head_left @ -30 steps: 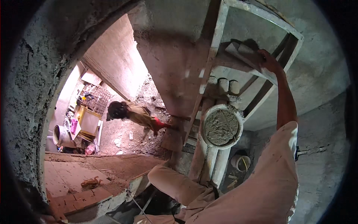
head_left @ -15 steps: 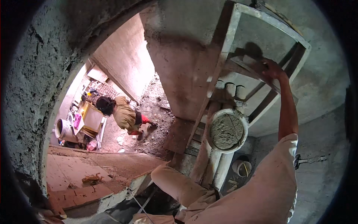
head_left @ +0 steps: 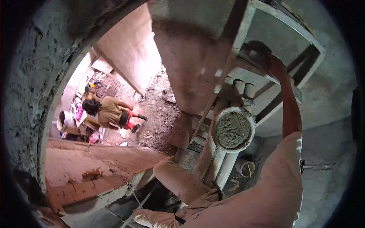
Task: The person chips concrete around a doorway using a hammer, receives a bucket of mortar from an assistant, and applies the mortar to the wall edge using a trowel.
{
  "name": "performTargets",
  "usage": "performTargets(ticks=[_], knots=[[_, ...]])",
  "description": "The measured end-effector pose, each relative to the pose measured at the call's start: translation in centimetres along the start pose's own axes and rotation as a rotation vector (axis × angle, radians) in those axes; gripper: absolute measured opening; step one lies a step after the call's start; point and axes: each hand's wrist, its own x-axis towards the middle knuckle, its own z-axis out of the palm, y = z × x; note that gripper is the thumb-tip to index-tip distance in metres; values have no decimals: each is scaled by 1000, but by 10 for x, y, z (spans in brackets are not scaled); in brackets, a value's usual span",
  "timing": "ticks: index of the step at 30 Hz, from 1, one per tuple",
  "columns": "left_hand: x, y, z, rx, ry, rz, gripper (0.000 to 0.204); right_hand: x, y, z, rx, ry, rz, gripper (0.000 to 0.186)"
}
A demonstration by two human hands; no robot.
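My right arm reaches up to the far right, where my right hand (head_left: pixel 277 67) is closed on a long wooden board (head_left: pixel 293 90) slanting across a pale wooden frame (head_left: pixel 319 48) against the grey wall. The hand is slightly blurred, and part of its grip is hidden. Below the board stands a round bucket (head_left: pixel 216 136) filled with wet grey mortar (head_left: pixel 232 131), a thin handle lying across it. At the dim lower left rim, what seems to be my left hand (head_left: pixel 48 217) lies near the ledge; its fingers are too dark to make out.
Pipes or poles (head_left: pixel 207 157) run beneath the bucket. A smaller bucket (head_left: pixel 245 168) sits lower down. On the left is a brick-coloured ledge (head_left: pixel 76 163) with debris. Far below, another person (head_left: pixel 112 112) stands on a rubble-strewn floor (head_left: pixel 157 125) near a tipped white bucket (head_left: pixel 65 121).
My right hand has shifted the board a little left across the frame. The person below has turned and stepped left. The whole view has also swung slightly.
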Motion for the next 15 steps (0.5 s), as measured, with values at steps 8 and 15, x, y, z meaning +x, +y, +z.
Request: performTargets(ticks=[8, 15], knots=[[224, 111, -239, -1334, 100, -853, 44, -54, 40, 2, -636, 242, 138, 59], [209, 109, -236, -1297, 55, -842, 48, -39, 25, 3, -539, 181, 109, 59]])
